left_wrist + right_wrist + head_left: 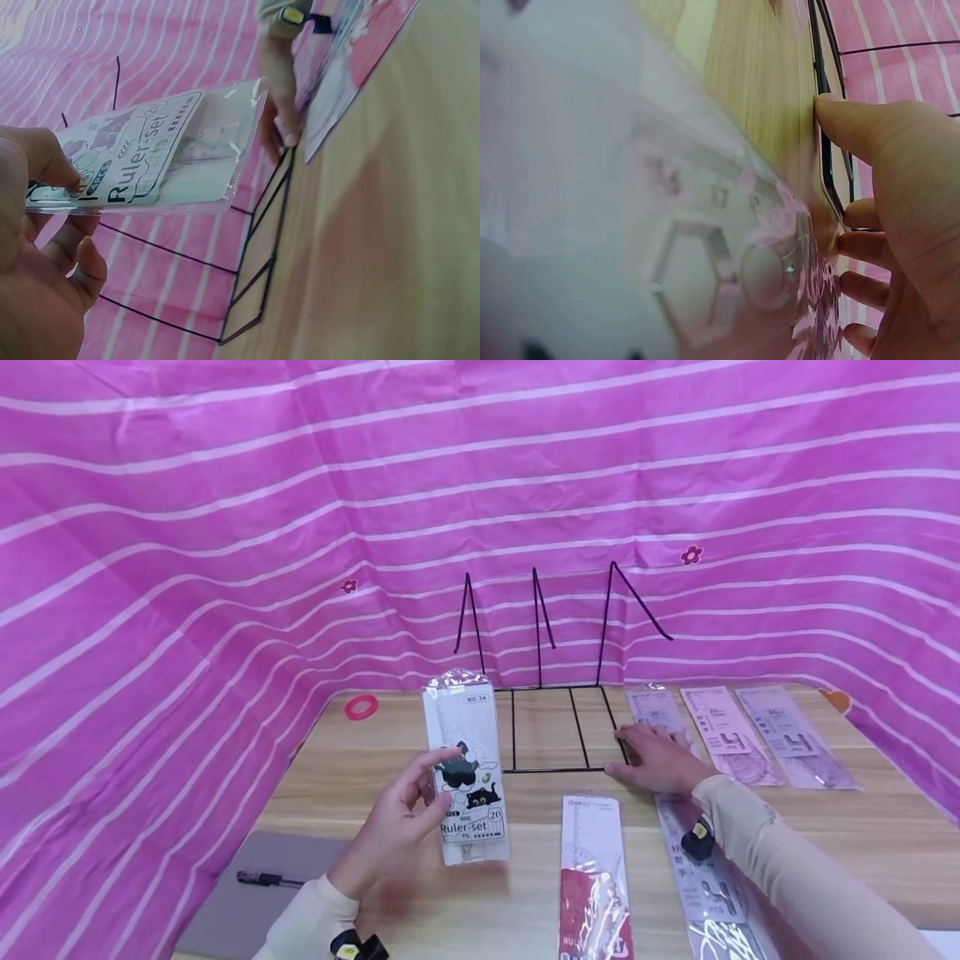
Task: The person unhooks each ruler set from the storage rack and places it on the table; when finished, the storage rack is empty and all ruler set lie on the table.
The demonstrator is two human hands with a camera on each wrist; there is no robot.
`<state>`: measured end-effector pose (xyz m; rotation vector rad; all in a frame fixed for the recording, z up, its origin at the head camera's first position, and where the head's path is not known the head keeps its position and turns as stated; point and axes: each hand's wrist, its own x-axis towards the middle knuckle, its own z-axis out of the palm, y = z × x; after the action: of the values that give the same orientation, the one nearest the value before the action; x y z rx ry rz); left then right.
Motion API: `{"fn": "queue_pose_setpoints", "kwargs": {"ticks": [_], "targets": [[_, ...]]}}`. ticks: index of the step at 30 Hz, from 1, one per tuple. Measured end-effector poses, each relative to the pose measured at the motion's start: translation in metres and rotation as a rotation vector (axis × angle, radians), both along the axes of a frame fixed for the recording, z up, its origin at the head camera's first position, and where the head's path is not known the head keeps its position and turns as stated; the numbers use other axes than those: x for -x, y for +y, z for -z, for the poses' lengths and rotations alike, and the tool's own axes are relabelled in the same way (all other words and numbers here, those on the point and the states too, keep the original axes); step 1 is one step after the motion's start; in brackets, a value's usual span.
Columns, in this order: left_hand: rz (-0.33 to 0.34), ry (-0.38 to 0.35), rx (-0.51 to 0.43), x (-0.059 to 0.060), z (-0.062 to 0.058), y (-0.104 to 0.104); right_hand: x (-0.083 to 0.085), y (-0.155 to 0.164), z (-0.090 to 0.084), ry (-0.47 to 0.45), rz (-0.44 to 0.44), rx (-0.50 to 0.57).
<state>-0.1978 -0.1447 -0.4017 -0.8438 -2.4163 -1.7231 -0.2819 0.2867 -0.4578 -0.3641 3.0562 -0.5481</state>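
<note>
My left hand [416,797] holds a clear ruler-set pack [467,768] upright above the table, thumb on its printed cat label. In the left wrist view the pack [150,154] lies between the thumb and the fingers of that hand [52,225]. My right hand [651,756] lies flat on the wooden table [525,818] at the front right corner of a black wire rack [555,727]. In the right wrist view its thumb [855,127] touches the rack's base wire [826,161], and a blurred ruler pack [667,247] fills the foreground.
A red ruler pack [596,877] lies near the front, another [705,881] under my right forearm. Three pink packs [750,731] lie at the back right. At the left are a pink ring [362,707] and a grey pad [247,902] with a pen [262,879]. A striped pink cloth surrounds the table.
</note>
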Motion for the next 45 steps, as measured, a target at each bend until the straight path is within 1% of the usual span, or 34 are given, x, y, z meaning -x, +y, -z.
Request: {"fn": "queue_pose_setpoints", "kwargs": {"ticks": [3,6,9,13,15,18,21,24,27,29,31,35,41,45], "targets": [[0.072,-0.03,-0.022,-0.006,0.008,0.001,0.0,-0.001,-0.002,-0.002,0.009,-0.002],[0.119,-0.071,-0.011,-0.011,0.016,0.003,-0.001,-0.002,0.0,-0.006,0.012,-0.01],[0.125,-0.126,0.04,-0.013,0.024,0.007,-0.003,-0.003,0.001,-0.005,0.006,-0.012],[0.141,-0.259,0.089,-0.013,0.033,0.016,-0.005,-0.004,0.003,-0.006,0.01,-0.009],[0.154,-0.307,0.113,-0.011,0.038,0.022,-0.005,-0.005,0.003,-0.005,0.015,-0.008],[0.168,-0.354,0.142,-0.008,0.045,0.03,-0.006,-0.006,0.004,-0.001,0.018,-0.007],[0.183,-0.382,0.154,-0.007,0.052,0.034,-0.008,-0.007,0.005,0.002,0.015,-0.006],[0.183,-0.373,0.194,-0.005,0.057,0.036,-0.01,-0.009,0.005,0.004,0.01,-0.007],[0.161,-0.306,0.299,-0.004,0.059,0.036,-0.011,-0.01,0.005,0.004,0.011,-0.001],[0.142,-0.256,0.385,-0.003,0.058,0.036,-0.012,-0.01,0.005,0.001,0.013,0.002],[0.131,-0.225,0.462,-0.001,0.056,0.037,-0.012,-0.01,0.005,-0.001,0.017,0.005],[0.138,-0.199,0.58,0.001,0.049,0.038,-0.011,-0.01,0.006,0.004,0.016,0.007],[0.173,-0.185,0.677,0.003,0.043,0.036,-0.01,-0.01,0.009,0.002,0.021,0.004],[0.163,-0.182,0.693,0.003,0.043,0.034,-0.01,-0.01,0.01,-0.021,0.035,0.006]]}}
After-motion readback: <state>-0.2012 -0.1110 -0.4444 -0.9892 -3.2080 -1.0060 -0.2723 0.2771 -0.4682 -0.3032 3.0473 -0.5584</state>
